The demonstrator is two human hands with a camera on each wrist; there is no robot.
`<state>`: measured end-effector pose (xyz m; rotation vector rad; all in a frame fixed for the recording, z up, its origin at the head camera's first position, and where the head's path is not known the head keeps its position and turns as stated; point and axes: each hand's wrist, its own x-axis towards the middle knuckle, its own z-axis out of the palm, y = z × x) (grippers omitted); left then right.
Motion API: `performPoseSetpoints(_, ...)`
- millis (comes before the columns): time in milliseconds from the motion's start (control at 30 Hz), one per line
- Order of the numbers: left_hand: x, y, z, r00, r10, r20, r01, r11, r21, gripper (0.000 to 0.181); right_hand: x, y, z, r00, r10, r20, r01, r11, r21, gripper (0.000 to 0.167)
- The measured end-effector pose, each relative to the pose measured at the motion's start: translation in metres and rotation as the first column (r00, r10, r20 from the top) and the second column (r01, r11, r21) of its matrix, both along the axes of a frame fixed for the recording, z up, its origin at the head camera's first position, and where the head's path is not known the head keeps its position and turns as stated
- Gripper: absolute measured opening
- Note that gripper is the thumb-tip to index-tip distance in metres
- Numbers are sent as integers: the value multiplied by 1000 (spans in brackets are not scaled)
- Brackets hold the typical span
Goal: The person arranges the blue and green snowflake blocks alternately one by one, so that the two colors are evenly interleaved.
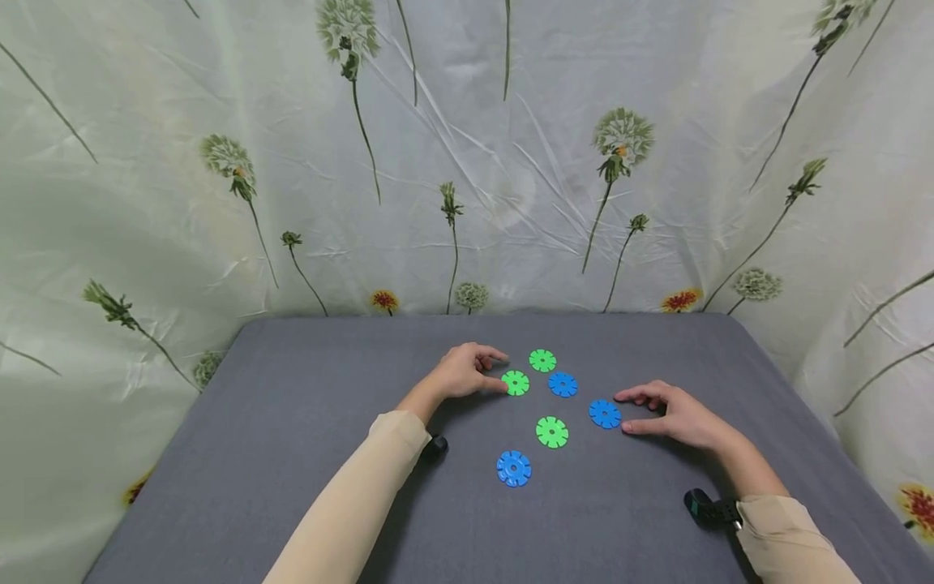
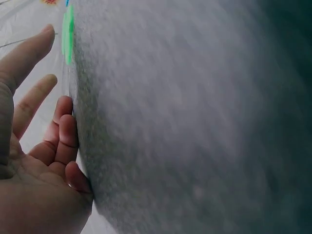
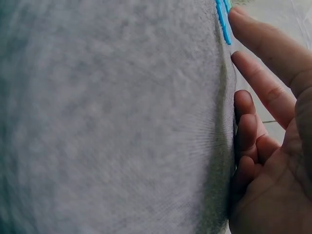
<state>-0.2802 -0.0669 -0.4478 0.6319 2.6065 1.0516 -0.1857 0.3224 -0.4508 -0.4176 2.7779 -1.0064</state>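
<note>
Three green and three blue slotted plastic discs lie flat on the grey table. My left hand [image 1: 464, 371] is beside the leftmost green disc [image 1: 515, 384], its thumb tip at the disc's left edge. Thumb and index finger are spread apart, with nothing gripped between them. To the right, my right hand [image 1: 673, 415] is next to a blue disc [image 1: 606, 414], thumb and index finger parted at its right edge. In the left wrist view, the green disc [image 2: 68, 35] shows edge-on past the thumb. A blue disc [image 3: 223, 22] appears likewise in the right wrist view.
Between the hands lie another blue disc [image 1: 563, 384] and, behind it, a green disc [image 1: 542, 361]. Nearer me are a green disc [image 1: 551, 432] and a blue disc [image 1: 514, 469]. A flower-printed curtain [image 1: 511, 162] hangs behind the grey-covered table [image 1: 306, 470].
</note>
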Motion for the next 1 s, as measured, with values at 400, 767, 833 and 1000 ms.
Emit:
performPoseSetpoints(400, -4, 3, -1, 999, -24, 37, 25, 999, -43, 55, -2, -1, 2, 999, 31, 31, -31, 999, -27, 45)
performPoseSetpoints(767, -1, 10, -1, 1000, -8, 14, 9, 997, -76, 56, -4, -3, 0, 999, 26, 44, -24, 999, -31, 43)
performPoseSetpoints(833, -1, 10, -2, 1000, -3, 10, 4, 997, -83, 54, -4, -3, 0, 999, 24, 44, -22, 999, -36, 43)
performPoseSetpoints(1000, -2, 10, -3, 1000, 12, 6, -11, 996, -94, 52, -4, -5, 1, 999, 26, 34, -25, 999, -45, 42)
